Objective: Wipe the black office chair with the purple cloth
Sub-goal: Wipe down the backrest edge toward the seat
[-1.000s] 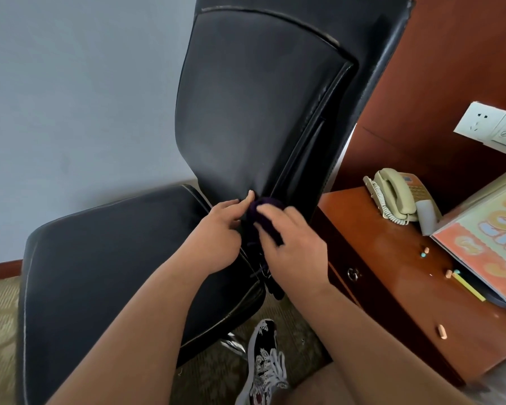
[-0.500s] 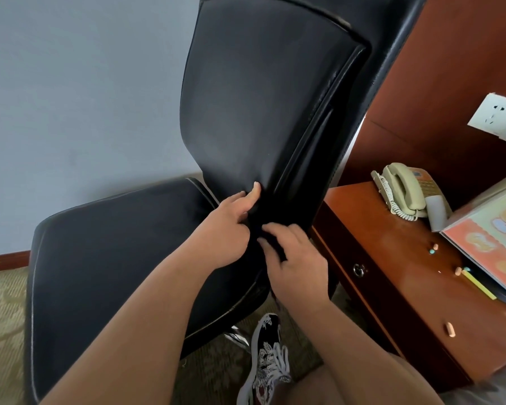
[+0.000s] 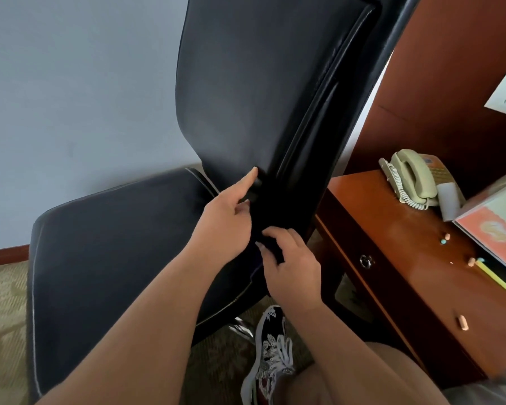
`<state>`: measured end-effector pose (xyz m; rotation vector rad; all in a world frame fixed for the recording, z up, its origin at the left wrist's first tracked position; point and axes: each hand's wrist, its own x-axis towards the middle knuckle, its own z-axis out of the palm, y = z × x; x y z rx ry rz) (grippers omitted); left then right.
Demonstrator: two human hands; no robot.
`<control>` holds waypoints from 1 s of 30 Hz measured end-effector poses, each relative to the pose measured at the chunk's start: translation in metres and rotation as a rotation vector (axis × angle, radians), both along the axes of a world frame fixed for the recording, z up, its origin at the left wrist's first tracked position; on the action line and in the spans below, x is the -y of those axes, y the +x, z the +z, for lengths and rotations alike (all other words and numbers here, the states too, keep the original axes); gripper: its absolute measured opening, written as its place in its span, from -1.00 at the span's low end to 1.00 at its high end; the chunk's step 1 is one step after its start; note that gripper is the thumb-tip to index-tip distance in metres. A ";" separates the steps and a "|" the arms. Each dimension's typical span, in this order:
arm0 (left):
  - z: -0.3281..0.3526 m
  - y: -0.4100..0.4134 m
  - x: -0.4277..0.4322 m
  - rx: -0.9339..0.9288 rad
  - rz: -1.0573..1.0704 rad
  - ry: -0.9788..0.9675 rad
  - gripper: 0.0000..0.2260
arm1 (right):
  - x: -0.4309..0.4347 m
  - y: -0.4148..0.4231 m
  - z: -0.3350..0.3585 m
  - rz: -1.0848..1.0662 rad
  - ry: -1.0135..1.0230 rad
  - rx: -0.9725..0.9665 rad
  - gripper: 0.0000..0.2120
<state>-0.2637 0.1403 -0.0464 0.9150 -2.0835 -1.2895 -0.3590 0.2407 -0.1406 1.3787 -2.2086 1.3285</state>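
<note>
- My right hand (image 3: 292, 270) pinches the purple cloth (image 3: 273, 252) at the black office chair (image 3: 260, 83)'s crease.
- My left hand (image 3: 225, 220) touches the chair; I cannot tell its grip.
- The desk (image 3: 392, 252) with a telephone (image 3: 412, 176) stands beside the chair.

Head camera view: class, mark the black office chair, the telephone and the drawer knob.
black office chair (image 3: 263, 92), head view, middle of the backrest.
telephone (image 3: 414, 175), head view, on the handset.
drawer knob (image 3: 366, 261), head view, centre of the metal knob.
</note>
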 end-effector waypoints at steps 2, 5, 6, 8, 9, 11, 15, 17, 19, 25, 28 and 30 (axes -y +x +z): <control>-0.003 -0.001 0.000 -0.094 0.103 0.027 -0.56 | -0.001 0.000 0.009 0.010 -0.101 0.016 -0.81; -0.007 -0.004 0.001 -0.169 0.231 0.123 -0.60 | 0.002 0.003 0.024 0.015 -0.223 0.075 -0.78; -0.008 -0.004 0.000 -0.153 0.258 0.148 -0.61 | 0.003 0.005 0.025 0.020 -0.221 0.105 -0.76; -0.012 -0.004 0.000 -0.118 0.277 0.223 -0.63 | 0.004 0.010 0.019 0.025 -0.141 0.190 -0.75; -0.014 -0.005 0.000 -0.101 0.271 0.268 -0.63 | 0.003 0.012 0.014 0.016 -0.088 0.223 -0.75; -0.018 -0.006 0.001 -0.065 0.259 0.351 -0.64 | 0.001 0.013 0.003 -0.014 0.004 0.261 -0.78; -0.021 -0.008 0.005 -0.009 0.259 0.357 -0.70 | -0.001 0.006 -0.009 -0.011 0.123 0.416 -0.80; -0.022 -0.009 0.007 0.029 0.275 0.326 -0.66 | -0.003 0.004 -0.013 0.017 0.115 0.520 -0.80; -0.021 -0.008 0.008 0.045 0.278 0.326 -0.65 | -0.006 0.005 -0.010 0.052 0.039 0.508 -0.81; -0.021 -0.009 0.008 0.012 0.257 0.336 -0.68 | -0.001 0.004 0.014 0.078 -0.239 0.317 -0.76; -0.024 -0.009 0.006 -0.021 0.266 0.341 -0.71 | 0.002 0.007 -0.005 0.057 -0.092 0.452 -0.81; -0.024 -0.011 0.004 -0.036 0.268 0.350 -0.72 | -0.001 0.010 -0.021 -0.006 0.044 0.552 -0.85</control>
